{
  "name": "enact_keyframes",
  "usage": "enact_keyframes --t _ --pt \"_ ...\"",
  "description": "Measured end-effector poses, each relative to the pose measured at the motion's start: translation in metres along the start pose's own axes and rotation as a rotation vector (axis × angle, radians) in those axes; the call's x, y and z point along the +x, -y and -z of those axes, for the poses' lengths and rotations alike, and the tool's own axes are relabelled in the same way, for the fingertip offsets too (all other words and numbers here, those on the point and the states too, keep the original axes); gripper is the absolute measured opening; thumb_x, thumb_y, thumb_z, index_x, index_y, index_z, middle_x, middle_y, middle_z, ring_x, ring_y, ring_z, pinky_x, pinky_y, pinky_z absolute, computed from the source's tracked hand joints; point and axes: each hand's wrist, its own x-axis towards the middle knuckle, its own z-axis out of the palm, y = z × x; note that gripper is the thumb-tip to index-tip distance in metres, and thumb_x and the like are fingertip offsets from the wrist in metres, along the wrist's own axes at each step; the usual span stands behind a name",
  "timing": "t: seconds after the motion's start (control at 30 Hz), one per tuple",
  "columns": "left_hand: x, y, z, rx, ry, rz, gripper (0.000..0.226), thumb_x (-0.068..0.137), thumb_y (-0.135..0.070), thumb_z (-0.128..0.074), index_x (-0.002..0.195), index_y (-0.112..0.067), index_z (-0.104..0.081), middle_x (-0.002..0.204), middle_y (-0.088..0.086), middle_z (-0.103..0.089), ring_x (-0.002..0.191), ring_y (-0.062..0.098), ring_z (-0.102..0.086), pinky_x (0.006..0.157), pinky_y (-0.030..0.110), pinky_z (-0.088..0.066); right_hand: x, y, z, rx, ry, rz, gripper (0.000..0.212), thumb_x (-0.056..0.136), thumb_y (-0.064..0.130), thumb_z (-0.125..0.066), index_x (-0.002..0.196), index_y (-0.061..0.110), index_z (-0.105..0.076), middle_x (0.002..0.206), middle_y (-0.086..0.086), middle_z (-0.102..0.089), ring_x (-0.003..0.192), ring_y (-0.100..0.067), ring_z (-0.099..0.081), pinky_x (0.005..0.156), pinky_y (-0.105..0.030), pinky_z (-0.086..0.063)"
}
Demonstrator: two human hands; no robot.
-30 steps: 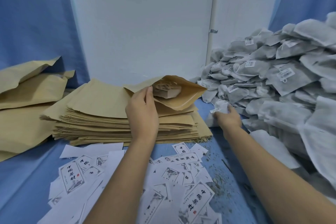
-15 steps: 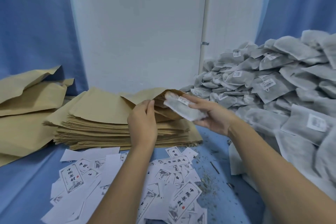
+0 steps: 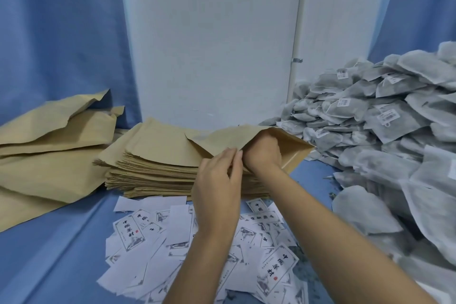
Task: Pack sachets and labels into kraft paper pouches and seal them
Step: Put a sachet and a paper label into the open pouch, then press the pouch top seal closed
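A kraft paper pouch [image 3: 222, 140] lies open on top of a thick stack of flat pouches [image 3: 153, 170] at the middle of the table. My left hand [image 3: 218, 195] pinches the pouch's near edge at its mouth and holds it up. My right hand [image 3: 264, 153] is pushed into the mouth; its fingers and the sachet it carried in are hidden by the paper. Grey sachets [image 3: 385, 116] with small white tags are heaped at the right. Printed white labels [image 3: 276, 271] lie scattered in front of the stack.
Larger crumpled kraft bags [image 3: 49, 145] lie at the left on the blue cloth [image 3: 56, 254]. A white wall panel [image 3: 209, 39] stands behind the stack. Loose herb crumbs speckle the cloth near the sachets.
My right hand picked a sachet from the heap, carried it left and has gone into the pouch's mouth. My left hand kept holding the pouch's edge.
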Motion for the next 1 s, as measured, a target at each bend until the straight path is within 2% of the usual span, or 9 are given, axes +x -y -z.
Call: enact_keyframes --t 0.1,0.17,0.33,0.47,0.57,0.63,0.73,0.87,1.0 --pt "0.006 0.0 0.003 -0.169 -0.039 0.074 0.02 0.087 -0.018 -0.066 0.103 -0.008 -0.074 0.101 -0.002 -0.071 0.091 0.011 -0.06 0.078 0.002 -0.035 -0.003 0.002 0.0 0.147 -0.041 0.017 0.012 0.087 0.009 -0.054 0.079 0.011 -0.063 0.092 -0.013 -0.069 0.085 -0.027 -0.062 0.063 -0.02 -0.034" --pt "0.009 0.0 0.006 -0.291 -0.064 0.163 0.016 0.083 -0.013 -0.07 0.098 -0.008 -0.074 0.095 -0.003 -0.071 0.081 -0.004 -0.061 0.074 -0.001 -0.036 -0.007 0.002 0.002 0.36 0.0 0.056 0.02 0.084 0.006 -0.057 0.065 0.015 -0.057 0.077 -0.003 -0.066 0.074 -0.02 -0.054 0.054 -0.021 -0.031" --pt "0.015 0.005 0.01 -0.414 0.029 0.297 0.016 0.088 -0.011 -0.064 0.101 -0.012 -0.073 0.096 -0.009 -0.067 0.079 -0.022 -0.054 0.069 -0.004 -0.037 -0.02 -0.005 0.001 0.63 0.047 0.072 0.018 0.084 0.008 -0.052 0.077 0.015 -0.068 0.079 -0.002 -0.071 0.081 -0.02 -0.066 0.08 -0.039 -0.054" --pt "0.022 0.014 0.014 -0.422 0.068 0.398 0.017 0.089 -0.015 -0.06 0.1 -0.02 -0.072 0.089 -0.022 -0.066 0.082 -0.018 -0.056 0.072 -0.001 -0.04 -0.047 -0.013 -0.002 0.797 -0.042 0.219 0.027 0.075 0.01 -0.046 0.062 0.025 -0.064 0.056 0.006 -0.063 0.052 -0.01 -0.057 0.056 -0.027 -0.048" --pt "0.026 0.019 0.017 -0.45 0.042 0.442 0.014 0.088 -0.014 -0.063 0.098 -0.019 -0.072 0.09 -0.009 -0.071 0.086 0.003 -0.065 0.081 0.017 -0.05 -0.06 -0.021 -0.005 0.705 0.225 0.298 0.025 0.072 0.014 -0.044 0.062 0.02 -0.066 0.056 -0.002 -0.064 0.046 -0.016 -0.057 0.05 -0.031 -0.05" --pt "0.027 0.023 0.019 -0.463 0.027 0.46 0.013 0.088 -0.014 -0.064 0.096 -0.017 -0.073 0.09 -0.005 -0.072 0.088 0.011 -0.067 0.086 0.028 -0.052 -0.061 -0.022 -0.007 0.542 0.427 0.34 0.027 0.078 0.009 -0.047 0.066 0.022 -0.068 0.062 -0.003 -0.068 0.055 -0.019 -0.064 0.06 -0.037 -0.058" --pt "0.028 0.026 0.021 -0.471 0.018 0.467 0.012 0.088 -0.014 -0.064 0.093 -0.019 -0.072 0.088 -0.006 -0.072 0.088 0.014 -0.068 0.087 0.033 -0.053 -0.061 -0.026 -0.014 0.143 0.684 0.357 0.016 0.085 0.015 -0.057 0.087 0.019 -0.073 0.081 0.0 -0.072 0.074 -0.015 -0.067 0.067 -0.026 -0.056" --pt "0.027 0.027 0.021 -0.494 0.008 0.464 0.013 0.089 -0.014 -0.063 0.087 -0.026 -0.069 0.084 -0.009 -0.071 0.086 0.012 -0.068 0.084 0.03 -0.053 -0.063 -0.035 -0.021 -0.088 0.8 0.242 0.037 0.071 0.048 -0.077 0.094 0.021 -0.065 0.083 0.009 -0.061 0.072 -0.007 -0.055 0.059 -0.021 -0.042" --pt "0.028 0.028 0.02 -0.51 0.01 0.475 0.014 0.09 -0.015 -0.062 0.087 -0.027 -0.068 0.079 -0.014 -0.069 0.082 0.01 -0.068 0.081 0.026 -0.052 -0.064 -0.036 -0.016 -0.082 0.831 0.253 0.033 0.07 0.045 -0.08 0.09 0.024 -0.063 0.081 0.013 -0.056 0.072 -0.003 -0.052 0.057 -0.017 -0.038"
